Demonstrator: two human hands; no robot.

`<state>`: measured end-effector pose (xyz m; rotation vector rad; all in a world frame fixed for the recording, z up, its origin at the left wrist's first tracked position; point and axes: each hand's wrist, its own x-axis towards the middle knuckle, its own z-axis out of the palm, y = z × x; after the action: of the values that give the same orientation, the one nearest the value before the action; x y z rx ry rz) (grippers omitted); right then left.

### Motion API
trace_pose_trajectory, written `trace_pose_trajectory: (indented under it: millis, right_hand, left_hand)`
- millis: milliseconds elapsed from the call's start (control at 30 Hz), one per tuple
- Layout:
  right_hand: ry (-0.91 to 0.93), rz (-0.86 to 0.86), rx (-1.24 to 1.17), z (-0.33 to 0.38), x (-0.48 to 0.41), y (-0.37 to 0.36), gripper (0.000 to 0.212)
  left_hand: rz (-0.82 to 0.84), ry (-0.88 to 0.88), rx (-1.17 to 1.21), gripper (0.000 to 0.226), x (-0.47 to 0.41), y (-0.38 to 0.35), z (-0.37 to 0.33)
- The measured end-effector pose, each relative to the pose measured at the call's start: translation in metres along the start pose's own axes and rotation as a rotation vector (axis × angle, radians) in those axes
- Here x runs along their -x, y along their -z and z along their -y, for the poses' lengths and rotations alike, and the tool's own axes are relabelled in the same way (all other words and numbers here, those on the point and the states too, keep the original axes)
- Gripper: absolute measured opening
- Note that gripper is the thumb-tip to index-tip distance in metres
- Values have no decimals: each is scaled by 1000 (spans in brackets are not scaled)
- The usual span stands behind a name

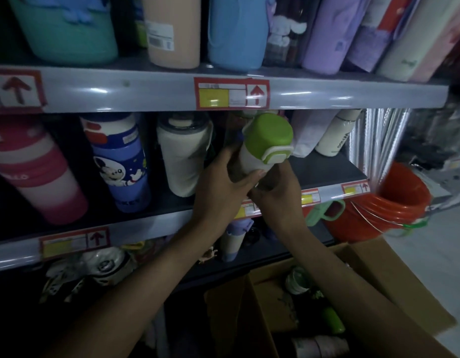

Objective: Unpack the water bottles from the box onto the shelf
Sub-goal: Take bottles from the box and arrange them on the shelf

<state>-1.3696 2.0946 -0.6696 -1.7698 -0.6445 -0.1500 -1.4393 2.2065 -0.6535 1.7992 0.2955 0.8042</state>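
I hold a white water bottle with a green lid (265, 140) at the front of the middle shelf (334, 171), tilted with its lid toward me. My left hand (223, 187) wraps its body from the left. My right hand (278, 195) grips its lower end from the right. The open cardboard box (394, 275) stands on the floor at the lower right, under my right forearm; inside it lie a green-and-white bottle (298, 280), a small green item (332, 320) and a pale pink bottle (319, 347).
The middle shelf carries a pink bottle (35, 174), a blue cartoon bottle (120, 164), a white bottle (182, 156) and a cream bottle (337, 133). Larger bottles fill the top shelf (146, 86). Stacked orange buckets (384, 202) stand at the right. More bottles crowd the bottom shelf.
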Motion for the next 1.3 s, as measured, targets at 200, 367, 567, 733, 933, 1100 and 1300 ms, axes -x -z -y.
trace_pose_trajectory:
  millis: [200, 367, 567, 733, 933, 1100, 1300]
  right_hand:
    - [9, -66, 25, -3, -9, -16, 41]
    - [-16, -70, 86, -11, -12, -20, 38]
    - [15, -67, 190, -18, -20, -28, 43]
    - [6, -68, 197, -18, -19, -31, 49]
    - [31, -62, 179, -13, -17, -31, 43]
    - [38, 26, 145, -5, -18, -34, 40]
    - [-24, 41, 143, -3, -15, -40, 42]
  left_hand:
    - [-46, 52, -55, 54, -11, -3, 10]
    - [-19, 125, -62, 54, -13, -5, 16]
    - [4, 117, -99, 43, -13, -4, 17]
    - [7, 122, -135, 44, -12, -3, 18]
    - [-31, 142, -159, 44, -6, -2, 15]
    - [-126, 158, -231, 38, 0, 3, 12]
    - [-135, 206, -264, 36, 0, 8, 15]
